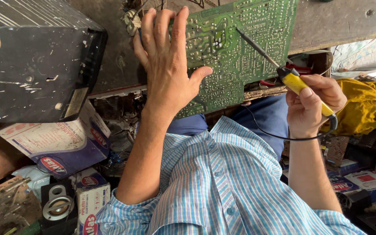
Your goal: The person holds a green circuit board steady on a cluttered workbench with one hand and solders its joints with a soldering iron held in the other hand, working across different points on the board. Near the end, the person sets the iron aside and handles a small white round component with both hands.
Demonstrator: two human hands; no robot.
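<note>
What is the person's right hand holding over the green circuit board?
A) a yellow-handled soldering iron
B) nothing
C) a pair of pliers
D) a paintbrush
A: the right hand grips a yellow-handled soldering iron, its thin tip pointing at the green circuit board.

My bench (340, 21) is a worn, grey-brown wooden slab with a chipped front edge, running across the top of my view. 1 green circuit board (240, 48) lies on it, solder side up, its near edge hanging past the bench's front. My left hand (166, 69) presses flat on the board's left end. At the bench's left end sits 1 scratched black casing (31, 56), just beside the board. A tangle of pale wires (131, 19) rests behind my fingers.
</note>
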